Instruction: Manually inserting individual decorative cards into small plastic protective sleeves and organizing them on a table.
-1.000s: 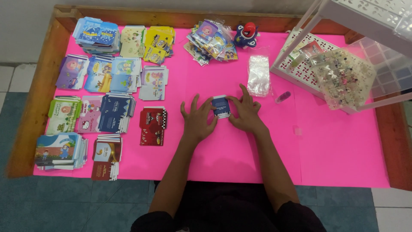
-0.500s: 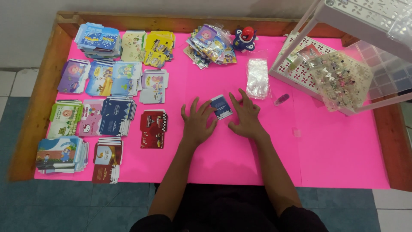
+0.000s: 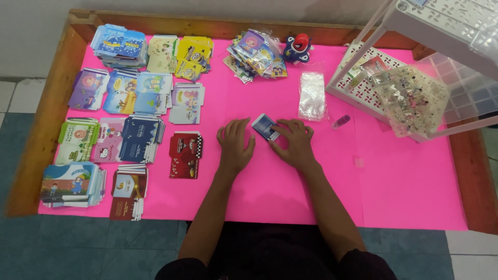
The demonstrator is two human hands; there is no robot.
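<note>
Pink paper sheet point(image 3: 311, 197) covers a wooden-rimmed bench point(image 3: 46, 135). Near its centre lies a small blue envelope point(image 3: 264, 126) — flat, rectangular, tilted. Right hand point(image 3: 293, 142): fingers close together, fingertips pressing the envelope's right edge. Left hand point(image 3: 235, 144): palm down, fingers slightly spread, flat on the sheet just left of the envelope; whether they touch it cannot be told. Stacks of printed envelopes point(image 3: 129, 111) fill the left half. A clear plastic sleeve point(image 3: 312, 95) lies beside a white perforated rack point(image 3: 363, 88) at the right — glossy, crinkled.
</note>
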